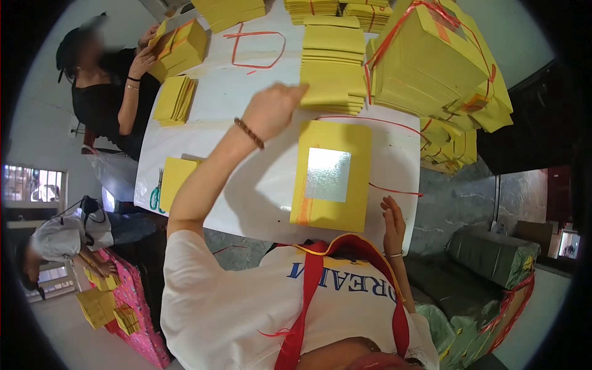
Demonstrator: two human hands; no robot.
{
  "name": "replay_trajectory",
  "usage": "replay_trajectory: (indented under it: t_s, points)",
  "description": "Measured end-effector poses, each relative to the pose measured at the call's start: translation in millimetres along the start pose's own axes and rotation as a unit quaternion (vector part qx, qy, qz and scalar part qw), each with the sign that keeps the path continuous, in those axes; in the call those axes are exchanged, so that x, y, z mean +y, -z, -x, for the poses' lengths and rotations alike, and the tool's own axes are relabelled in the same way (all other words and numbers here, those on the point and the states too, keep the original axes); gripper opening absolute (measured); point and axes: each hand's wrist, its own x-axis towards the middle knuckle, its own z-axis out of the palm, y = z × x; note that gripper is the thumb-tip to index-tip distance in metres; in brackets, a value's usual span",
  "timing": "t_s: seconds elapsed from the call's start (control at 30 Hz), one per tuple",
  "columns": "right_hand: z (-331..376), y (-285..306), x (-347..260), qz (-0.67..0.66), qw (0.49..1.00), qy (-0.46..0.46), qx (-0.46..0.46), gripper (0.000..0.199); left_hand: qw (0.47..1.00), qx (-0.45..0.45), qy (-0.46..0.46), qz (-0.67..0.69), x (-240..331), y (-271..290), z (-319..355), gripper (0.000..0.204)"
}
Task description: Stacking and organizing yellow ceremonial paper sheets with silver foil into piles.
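My left hand (271, 111) reaches over the table with its fingers bent together, the tips at the left edge of a fanned row of yellow paper packets (333, 68). What those fingers pinch, if anything, is hidden. Closer to me lies a yellow rectangular stack (296, 179) with a silvery panel (328, 174) on top and an orange strip along its left side. My right hand (393, 223) is just right of that stack, apart from it, fingers stretched out and holding nothing. Red tie string (394, 190) trails from behind the stack to the table's right edge.
A large yellow bundle tied with red string (425, 68) stands at the far right. Green-handled scissors (156, 194) lie beside yellow packets (177, 179) on the left. A co-worker (102, 92) handles a yellow block (182, 52); another person (68, 246) sits at a pink-covered surface (132, 290).
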Motion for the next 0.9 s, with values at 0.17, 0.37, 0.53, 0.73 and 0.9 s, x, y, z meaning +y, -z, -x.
replay_trajectory:
  t_s: [0.17, 0.37, 0.53, 0.73, 0.9]
  points:
    - [-4.8, -16.7, -0.5, 0.07, 0.993, 0.087, -0.023, 0.027, 0.987, 0.103, -0.106, -0.056, -22.6, -88.6, -81.4, 0.042]
    - [-12.3, -22.3, -12.3, 0.178, 0.968, 0.165, -0.055, 0.025, 0.981, 0.108, -0.156, -0.049, -42.1, -149.3, -113.0, 0.042]
    - [-12.6, -23.7, -9.2, 0.16, 0.977, 0.136, -0.045, 0.025, 0.993, -0.009, -0.098, -0.065, -32.5, -150.9, -113.8, 0.044]
    - [-17.7, -26.4, -10.8, 0.167, 0.972, 0.165, -0.018, 0.026, 0.984, 0.001, -0.093, -0.154, -27.4, -177.9, -92.8, 0.066]
    - [-24.3, -29.0, -26.3, 0.224, 0.94, 0.256, -0.018, 0.029, 0.981, -0.076, -0.089, -0.155, -24.3, -161.0, -99.8, 0.071]
